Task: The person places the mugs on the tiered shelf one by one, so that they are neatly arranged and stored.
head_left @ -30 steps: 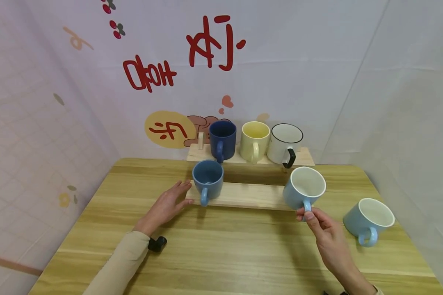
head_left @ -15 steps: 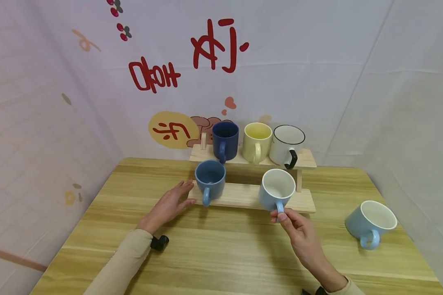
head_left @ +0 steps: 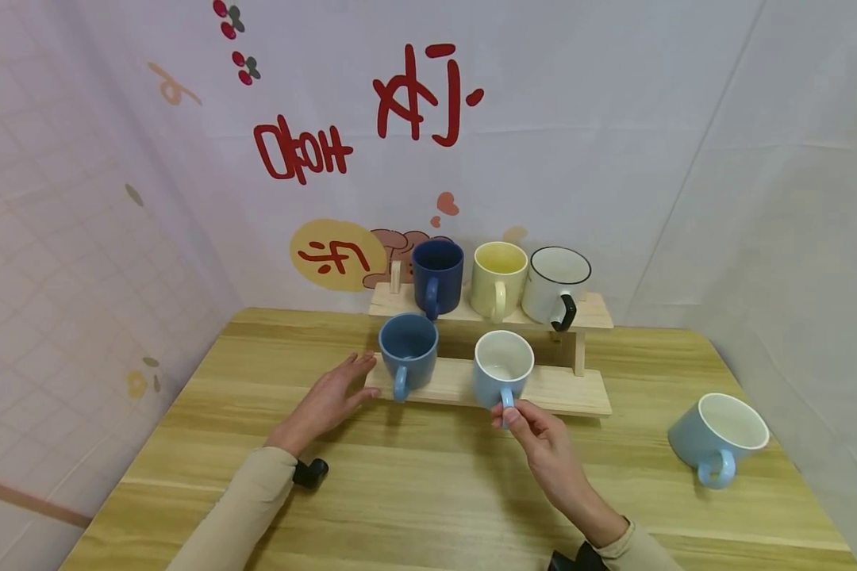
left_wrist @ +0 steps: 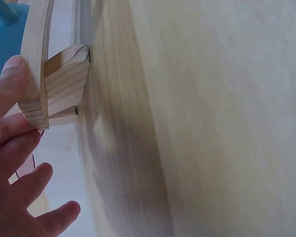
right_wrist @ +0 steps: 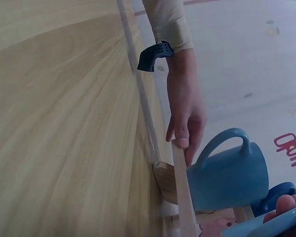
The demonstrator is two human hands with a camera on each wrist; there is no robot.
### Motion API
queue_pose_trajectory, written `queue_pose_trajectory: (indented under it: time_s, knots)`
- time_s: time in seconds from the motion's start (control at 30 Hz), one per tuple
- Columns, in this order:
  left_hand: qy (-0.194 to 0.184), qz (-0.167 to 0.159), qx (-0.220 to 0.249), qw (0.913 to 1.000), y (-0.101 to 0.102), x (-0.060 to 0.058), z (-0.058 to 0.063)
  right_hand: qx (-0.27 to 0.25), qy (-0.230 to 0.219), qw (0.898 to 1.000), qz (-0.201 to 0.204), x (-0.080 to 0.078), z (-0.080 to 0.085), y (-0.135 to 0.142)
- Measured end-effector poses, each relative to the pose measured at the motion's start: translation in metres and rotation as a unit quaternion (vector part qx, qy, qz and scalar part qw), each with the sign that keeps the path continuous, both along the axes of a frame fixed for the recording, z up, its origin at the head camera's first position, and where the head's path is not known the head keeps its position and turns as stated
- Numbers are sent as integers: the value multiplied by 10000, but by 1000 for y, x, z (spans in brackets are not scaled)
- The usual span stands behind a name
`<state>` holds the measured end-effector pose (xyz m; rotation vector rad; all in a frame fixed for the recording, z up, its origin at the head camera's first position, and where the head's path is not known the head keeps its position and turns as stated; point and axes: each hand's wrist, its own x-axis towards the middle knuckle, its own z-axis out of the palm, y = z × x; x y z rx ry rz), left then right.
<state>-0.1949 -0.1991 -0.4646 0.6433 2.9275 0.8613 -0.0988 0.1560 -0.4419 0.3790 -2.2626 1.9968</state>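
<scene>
My right hand (head_left: 543, 452) pinches the handle of a light blue mug (head_left: 503, 373) with a white inside. That mug is upright over the middle of the wooden rack's lower shelf (head_left: 567, 388); whether its base touches the wood I cannot tell. My left hand (head_left: 332, 400) holds the left end of this shelf between thumb and index finger, its other fingers spread, as the left wrist view shows. Just right of those fingertips stands a medium blue mug (head_left: 409, 353), its handle facing me. In the right wrist view, this blue mug (right_wrist: 232, 177) sits beside the left hand (right_wrist: 185, 106).
On the upper shelf (head_left: 386, 300) stand a dark blue mug (head_left: 437, 277), a yellow mug (head_left: 496, 281) and a white mug (head_left: 555, 277) with a black rim and handle. Another light blue mug (head_left: 714, 436) is on the table (head_left: 428, 492) at the right. A printed cloth hangs behind.
My right hand has carried the light blue mug leftward along the lower shelf, from its right end to the middle. The left hand stays at the shelf's left end. The view has shifted slightly.
</scene>
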Motion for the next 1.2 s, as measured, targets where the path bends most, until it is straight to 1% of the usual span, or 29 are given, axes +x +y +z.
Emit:
queue_pose_trajectory:
  time_s: [0.2,0.37,0.5,0.73,0.87,1.07,1.2]
  knots:
    - [-14,5,-16,10000,0,0,-1,6,-166,9999,24,-7,-4,-7]
    - [52,6,8,10000,1,-3,0,43,-279,9996,-17,-14,-4,-13]
    - [13,-4,45,10000,0,-4,0,-88,-367,9993,49,-19,-3,-17]
    - [-76,14,109,9999,-1,-1,-3,-91,-365,9993,22,-24,-6,-25]
    - [-139,30,112,9998,-2,1,-4,-129,-413,9990,82,-26,-8,-29]
    - [-75,-21,155,9999,-1,0,-4,-211,-295,9993,78,-29,-11,-35]
    - [-61,-32,147,9999,-1,-1,-3,-297,-354,9989,99,-30,-11,-39]
